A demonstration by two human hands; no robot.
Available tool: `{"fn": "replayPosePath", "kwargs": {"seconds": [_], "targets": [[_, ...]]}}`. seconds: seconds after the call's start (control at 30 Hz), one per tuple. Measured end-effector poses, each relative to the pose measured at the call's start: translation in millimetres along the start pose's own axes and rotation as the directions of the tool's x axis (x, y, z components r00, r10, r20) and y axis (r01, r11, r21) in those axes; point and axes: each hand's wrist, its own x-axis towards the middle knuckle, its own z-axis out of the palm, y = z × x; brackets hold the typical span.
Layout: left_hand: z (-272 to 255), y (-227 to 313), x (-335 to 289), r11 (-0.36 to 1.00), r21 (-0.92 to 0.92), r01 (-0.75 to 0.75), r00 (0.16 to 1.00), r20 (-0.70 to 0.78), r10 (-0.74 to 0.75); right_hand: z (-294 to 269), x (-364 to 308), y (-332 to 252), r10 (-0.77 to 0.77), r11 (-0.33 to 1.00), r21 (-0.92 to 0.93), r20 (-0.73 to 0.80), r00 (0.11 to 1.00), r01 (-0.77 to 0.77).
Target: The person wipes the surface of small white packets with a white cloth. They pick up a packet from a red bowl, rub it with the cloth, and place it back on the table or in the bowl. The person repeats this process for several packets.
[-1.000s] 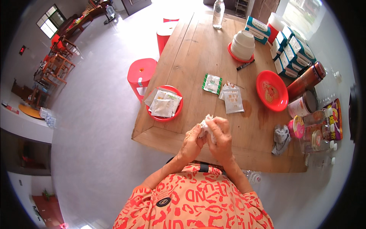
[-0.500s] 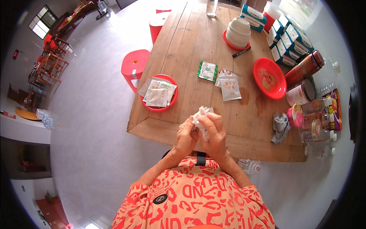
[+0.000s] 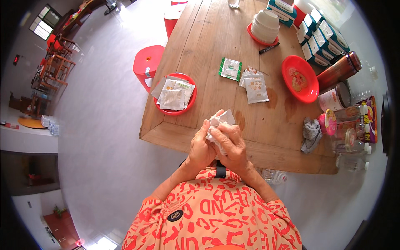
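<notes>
A crumpled white tissue (image 3: 225,118) is bunched between my two hands, just over the near edge of the wooden table. My left hand (image 3: 200,146) wraps it from the left, fingers behind it. From the right, my right hand (image 3: 232,146) presses bent fingers onto it. One flat corner of the tissue sticks up above the fingers; the rest is partly hidden in the grip. Beyond my hands lie a green-edged sachet (image 3: 230,69) and some pale sachets (image 3: 256,88). Left of them, a red plate (image 3: 192,100) holds several more sachets (image 3: 172,99).
On the right stand an empty-looking red plate (image 3: 301,79), a copper-coloured flask (image 3: 339,69), a can (image 3: 331,100), plastic bottles (image 3: 348,143) and a grey cloth (image 3: 311,135). Stacked white bowls (image 3: 265,27), a black marker (image 3: 268,48) and tissue boxes (image 3: 321,43) sit farther back. Red stools (image 3: 148,60) flank the table's left edge.
My fingers have shifted on the tissue, and a flat corner of it now spreads out above them. The tabletop sits slightly higher and farther right in the view.
</notes>
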Motion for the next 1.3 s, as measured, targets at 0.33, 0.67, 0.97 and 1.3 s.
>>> {"fn": "replayPosePath", "kwargs": {"seconds": [0.33, 0.67, 0.97, 1.3], "targets": [[2, -3, 4, 0.999, 0.026, -0.038, 0.999, -0.033, 0.038, 1, 9, 16, 0.235, 0.972, 0.014, -0.143, 0.961, -0.235], [-9, -2, 5, 0.997, -0.077, 0.018, 0.994, 0.105, -0.009, 9, -11, 18, 0.085, 0.996, -0.019, -0.053, 0.995, -0.086], [2, -2, 4, 0.981, 0.194, -0.017, 1.000, 0.019, 0.013, 6, 13, 12, 0.052, 0.997, -0.065, 0.028, 0.998, -0.050], [-6, -8, 4, 0.955, 0.297, 0.006, 0.999, -0.053, 0.010, 18, 14, 16, 0.304, 0.952, 0.000, -0.114, 0.946, -0.306]]}}
